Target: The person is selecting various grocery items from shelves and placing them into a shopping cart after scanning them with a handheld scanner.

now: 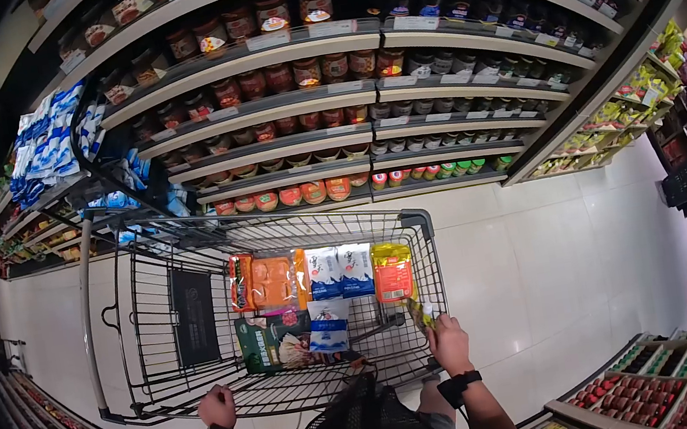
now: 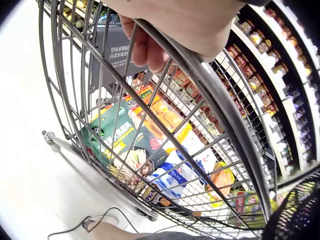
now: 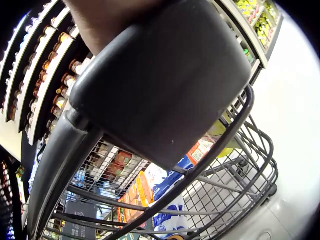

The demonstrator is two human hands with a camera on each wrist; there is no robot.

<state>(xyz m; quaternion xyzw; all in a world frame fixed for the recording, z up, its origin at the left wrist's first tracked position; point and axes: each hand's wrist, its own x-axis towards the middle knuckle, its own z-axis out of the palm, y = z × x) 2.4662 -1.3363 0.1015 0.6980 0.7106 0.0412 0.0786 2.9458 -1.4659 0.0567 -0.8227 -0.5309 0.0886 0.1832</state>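
Observation:
My left hand [image 1: 217,408] grips the near rim of the wire shopping cart [image 2: 227,112]; in the left wrist view its fingers [image 2: 145,52] curl down over the bar. At the near right corner, my right hand [image 1: 450,345] is curled over the black corner piece [image 3: 165,80], its fingertips hidden in the right wrist view. A small yellow-green and white packet [image 1: 423,313] lies beside those fingers; whether they touch it I cannot tell. Inside the cart are a green bag [image 1: 263,344], blue-and-white packets [image 1: 329,327], an orange pack [image 1: 273,280] and a yellow-red pack [image 1: 392,274].
Shelves of jars [image 1: 279,78] stand beyond the cart. Blue-and-white packets [image 1: 48,139] hang on a rack at the left. Bagged goods [image 1: 629,105] fill shelves at the right, and a low display [image 1: 637,397] stands at the near right. Pale floor [image 1: 530,275] lies right of the cart.

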